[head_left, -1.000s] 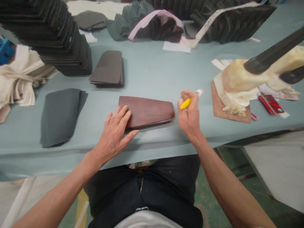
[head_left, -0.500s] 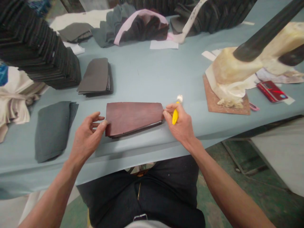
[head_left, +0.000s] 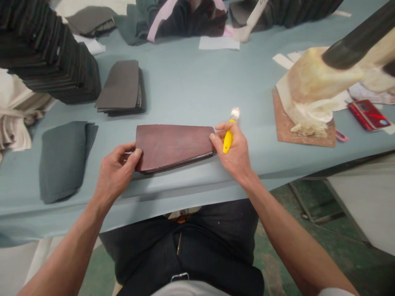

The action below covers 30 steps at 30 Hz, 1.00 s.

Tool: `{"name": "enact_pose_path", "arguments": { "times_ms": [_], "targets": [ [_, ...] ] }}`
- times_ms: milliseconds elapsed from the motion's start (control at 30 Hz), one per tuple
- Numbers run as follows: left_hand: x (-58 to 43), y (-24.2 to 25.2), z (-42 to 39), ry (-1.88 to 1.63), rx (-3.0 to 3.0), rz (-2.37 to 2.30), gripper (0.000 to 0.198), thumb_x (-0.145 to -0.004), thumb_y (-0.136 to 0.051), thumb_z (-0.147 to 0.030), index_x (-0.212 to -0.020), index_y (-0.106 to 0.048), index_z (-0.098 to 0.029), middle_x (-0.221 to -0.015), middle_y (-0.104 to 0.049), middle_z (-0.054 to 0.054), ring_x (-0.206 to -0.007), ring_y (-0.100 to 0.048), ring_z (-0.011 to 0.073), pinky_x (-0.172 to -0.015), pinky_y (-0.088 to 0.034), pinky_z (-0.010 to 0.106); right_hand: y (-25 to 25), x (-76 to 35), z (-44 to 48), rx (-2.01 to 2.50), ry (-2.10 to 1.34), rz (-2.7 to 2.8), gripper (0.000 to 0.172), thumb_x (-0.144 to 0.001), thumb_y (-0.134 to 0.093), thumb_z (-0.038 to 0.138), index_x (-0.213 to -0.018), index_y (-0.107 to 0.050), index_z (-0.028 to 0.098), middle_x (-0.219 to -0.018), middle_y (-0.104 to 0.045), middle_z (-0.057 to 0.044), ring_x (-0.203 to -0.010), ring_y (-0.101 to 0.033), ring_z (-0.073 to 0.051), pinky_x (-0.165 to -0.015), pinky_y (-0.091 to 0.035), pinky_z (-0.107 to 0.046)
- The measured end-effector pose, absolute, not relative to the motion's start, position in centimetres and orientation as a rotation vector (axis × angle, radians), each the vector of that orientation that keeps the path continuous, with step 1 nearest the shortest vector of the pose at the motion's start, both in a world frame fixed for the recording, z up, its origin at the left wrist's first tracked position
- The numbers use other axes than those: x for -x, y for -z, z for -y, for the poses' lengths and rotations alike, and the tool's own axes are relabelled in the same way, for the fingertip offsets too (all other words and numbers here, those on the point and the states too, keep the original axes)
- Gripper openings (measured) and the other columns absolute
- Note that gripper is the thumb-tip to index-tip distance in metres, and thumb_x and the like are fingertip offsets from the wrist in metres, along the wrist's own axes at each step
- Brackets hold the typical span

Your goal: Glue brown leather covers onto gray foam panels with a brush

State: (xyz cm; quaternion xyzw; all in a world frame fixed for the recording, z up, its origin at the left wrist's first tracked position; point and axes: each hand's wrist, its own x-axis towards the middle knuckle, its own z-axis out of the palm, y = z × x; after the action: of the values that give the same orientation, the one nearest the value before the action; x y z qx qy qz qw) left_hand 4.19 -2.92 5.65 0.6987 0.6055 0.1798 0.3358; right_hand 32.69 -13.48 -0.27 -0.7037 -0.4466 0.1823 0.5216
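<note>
A small stack of reddish-brown leather pieces lies flat near the front edge of the blue-grey table. My left hand pinches the stack's left end between thumb and fingers. My right hand rests at the stack's right end, thumb touching its corner. In that hand I hold a yellow-handled brush, its white tip pointing up and away from me.
A grey fabric pile lies to the left, a dark brown stack behind it, and a tall black stack at far left. A glue-crusted pot on a brown board and a red case sit at right.
My left hand slid off the top of the leather stack to grip its left end. My right hand came down and left to the stack's right corner, brush still held.
</note>
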Motion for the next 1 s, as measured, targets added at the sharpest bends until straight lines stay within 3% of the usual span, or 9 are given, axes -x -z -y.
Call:
{"name": "enact_pose_path", "arguments": {
  "times_ms": [333,533,633,800,1000],
  "targets": [
    [-4.8,-5.7,3.3,-0.523,-1.783,-1.63,0.046,-0.091,-0.066,-0.049,-0.122,-0.077,-0.016,-0.092,-0.078,0.001,-0.082,-0.068,0.0188,-0.076,-0.056,0.028,-0.7,-33.0,12.5,1.633,-0.41,1.104,0.02,-0.099,-0.062,0.038,-0.113,-0.057,0.025,-0.087,-0.066,0.002,-0.074,-0.065,-0.015,-0.079,-0.059,-0.036],
    [-4.6,-4.4,3.1,-0.626,-1.793,-1.63,0.067,-0.082,-0.064,-0.065,-0.122,-0.079,-0.014,-0.097,-0.081,0.006,-0.085,-0.07,0.0214,-0.077,-0.057,0.031,-0.1,-33.8,10.9,1.549,-0.396,1.093,0.02,-0.099,-0.065,0.035,-0.114,-0.056,0.025,-0.084,-0.064,0.004,-0.075,-0.064,-0.015,-0.079,-0.058,-0.035],
    [-4.1,-3.7,2.9,-0.631,-1.799,-1.613,0.067,-0.079,-0.067,-0.064,-0.122,-0.08,-0.014,-0.102,-0.082,0.008,-0.085,-0.071,0.0211,-0.081,-0.056,0.033,0.7,-34.3,10.1,1.564,-0.423,1.073,0.021,-0.098,-0.067,0.036,-0.113,-0.058,0.025,-0.08,-0.064,0.005,-0.073,-0.064,-0.014,-0.078,-0.056,-0.035],
    [-3.4,-3.2,2.9,-0.626,-1.8,-1.577,0.067,-0.081,-0.071,-0.062,-0.127,-0.078,-0.013,-0.106,-0.082,0.008,-0.087,-0.072,0.0204,-0.083,-0.057,0.033,0.9,-34.4,9.9,1.633,-0.416,1.091,0.029,-0.098,-0.068,0.049,-0.112,-0.061,0.024,-0.086,-0.068,0.003,-0.079,-0.067,-0.017,-0.08,-0.055,-0.038],
    [-3.4,-3.1,3.2,-0.621,-1.808,-1.542,0.061,-0.086,-0.07,-0.059,-0.127,-0.076,-0.015,-0.094,-0.081,0.005,-0.078,-0.069,0.0186,-0.074,-0.057,0.03,0.0,-34.0,9.6,1.536,-0.423,1.149,0.024,-0.096,-0.067,0.039,-0.113,-0.061,0.024,-0.09,-0.065,0.003,-0.079,-0.063,-0.015,-0.079,-0.053,-0.035]
  ]
}}
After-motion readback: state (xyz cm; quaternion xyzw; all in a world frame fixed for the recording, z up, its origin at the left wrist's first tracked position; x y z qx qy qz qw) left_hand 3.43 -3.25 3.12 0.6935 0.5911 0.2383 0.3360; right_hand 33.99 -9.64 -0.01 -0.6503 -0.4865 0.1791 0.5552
